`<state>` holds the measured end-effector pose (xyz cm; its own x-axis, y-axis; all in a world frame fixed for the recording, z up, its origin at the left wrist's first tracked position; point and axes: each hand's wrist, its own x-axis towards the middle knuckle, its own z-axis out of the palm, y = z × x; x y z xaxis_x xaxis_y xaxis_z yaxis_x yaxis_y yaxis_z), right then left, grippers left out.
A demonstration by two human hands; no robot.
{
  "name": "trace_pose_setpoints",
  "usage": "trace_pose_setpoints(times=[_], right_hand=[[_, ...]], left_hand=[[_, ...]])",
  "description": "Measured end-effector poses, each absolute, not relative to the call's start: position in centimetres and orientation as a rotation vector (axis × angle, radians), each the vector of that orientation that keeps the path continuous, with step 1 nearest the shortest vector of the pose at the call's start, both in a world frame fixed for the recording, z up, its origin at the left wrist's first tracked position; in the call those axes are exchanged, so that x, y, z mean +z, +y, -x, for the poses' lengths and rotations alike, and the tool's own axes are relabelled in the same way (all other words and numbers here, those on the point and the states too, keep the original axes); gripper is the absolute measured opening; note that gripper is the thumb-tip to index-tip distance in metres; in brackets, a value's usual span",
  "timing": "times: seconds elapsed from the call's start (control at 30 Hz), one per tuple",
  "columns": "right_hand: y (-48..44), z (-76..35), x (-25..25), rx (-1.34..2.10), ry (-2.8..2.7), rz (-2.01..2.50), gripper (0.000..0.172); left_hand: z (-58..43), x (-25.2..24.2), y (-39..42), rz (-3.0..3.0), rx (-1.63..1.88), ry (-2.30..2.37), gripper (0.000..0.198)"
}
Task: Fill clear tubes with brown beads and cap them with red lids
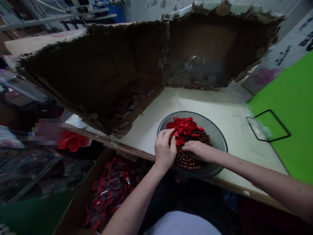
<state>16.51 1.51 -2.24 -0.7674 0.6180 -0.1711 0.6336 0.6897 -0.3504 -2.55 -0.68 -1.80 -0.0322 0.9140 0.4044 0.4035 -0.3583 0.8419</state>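
A grey basin (218,137) sits at the front edge of the white table, holding small round brown balls (189,162) and a heap of shiny red plastic pieces (184,125). My left hand (165,146) is over the basin's left side, its thumb and fingers curled round a red plastic piece (173,133). Right beside it, my right hand (197,150) reaches in among the brown balls with its fingers bent together. Its fingertips point down, and whatever they pinch is hidden.
Two cut-open cardboard boxes (127,52) stand behind the basin on the white table (195,101). Below at left, a carton holds many red-and-clear plastic items (112,186). A green panel (293,107) with a black wire loop (269,140) borders the right side.
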Motion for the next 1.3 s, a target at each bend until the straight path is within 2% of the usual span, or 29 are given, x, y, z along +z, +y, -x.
trace_pose_setpoints(times=[0.13,0.33,0.43,0.53,0.6,0.73,0.9,1.07,1.3], right_hand=[[1.6,-17.2,-1.0,-1.172,2.737,-1.319,0.011],[0.7,-18.3,0.6,-2.1,2.431,-1.614,0.026],[0.1,-18.1,1.4,-2.363,2.431,-1.716,0.025],[-0.2,-18.0,2.6,-2.363,2.555,-1.831,0.028],[-0.2,-17.8,3.5,-2.27,2.645,-1.895,0.036],[-0.2,-17.6,5.0,-2.082,2.794,-1.867,0.047],[-0.3,-18.0,6.0,-2.026,2.854,-1.706,0.043],[-0.1,-18.7,7.0,-1.821,2.836,-1.722,0.034],[0.0,-18.8,8.1,-1.81,2.848,-1.737,0.042]], left_hand=[[2.5,-1.9,-0.6,-1.756,1.384,1.383,0.027],[2.7,-1.4,-0.4,-1.704,1.37,1.345,0.026],[2.8,-0.6,-0.4,-1.608,1.33,1.251,0.026],[2.5,0.6,-0.6,-1.449,1.179,1.024,0.032],[1.9,1.4,-0.8,-1.348,1.092,0.858,0.034],[0.7,2.4,-0.8,-1.216,1.081,0.754,0.03],[0.4,2.5,-0.2,-1.097,1.076,0.674,0.03],[0.7,2.8,0.0,-1.073,1.047,0.629,0.031],[0.8,3.0,-0.2,-1.024,1.053,0.585,0.036]])
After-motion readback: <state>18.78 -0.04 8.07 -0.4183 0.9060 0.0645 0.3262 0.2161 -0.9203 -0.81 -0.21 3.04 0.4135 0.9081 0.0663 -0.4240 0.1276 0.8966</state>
